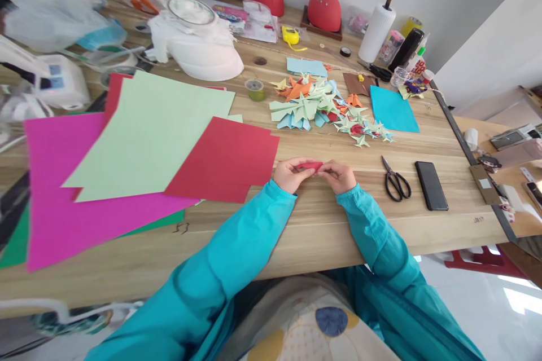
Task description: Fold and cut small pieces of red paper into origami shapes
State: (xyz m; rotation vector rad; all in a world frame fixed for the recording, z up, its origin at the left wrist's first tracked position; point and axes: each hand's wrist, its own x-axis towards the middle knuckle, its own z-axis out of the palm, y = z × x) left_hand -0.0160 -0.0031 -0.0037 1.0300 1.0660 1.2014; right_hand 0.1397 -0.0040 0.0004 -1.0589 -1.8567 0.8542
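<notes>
Between my two hands is a small folded piece of red paper (311,166), just above the wooden table (313,225). My left hand (291,175) pinches its left part, fingers closed. At its right end my right hand (339,176) grips it between thumb and fingertips. My fingers partly cover the paper, so its full shape is hidden. Beyond my hands lies a pile of folded paper figures (302,106) in pale green, orange, blue and red. Left of my hands are large sheets of red paper (228,161), pale green paper (148,135) and magenta paper (59,180).
Scissors (396,179) and a black phone (431,186) lie to the right. Blue paper (393,108) is at the back right, near a paper towel roll (376,31). A tape roll (254,89), a yellow tape measure (291,35) and plastic bags (46,5) stand farther back.
</notes>
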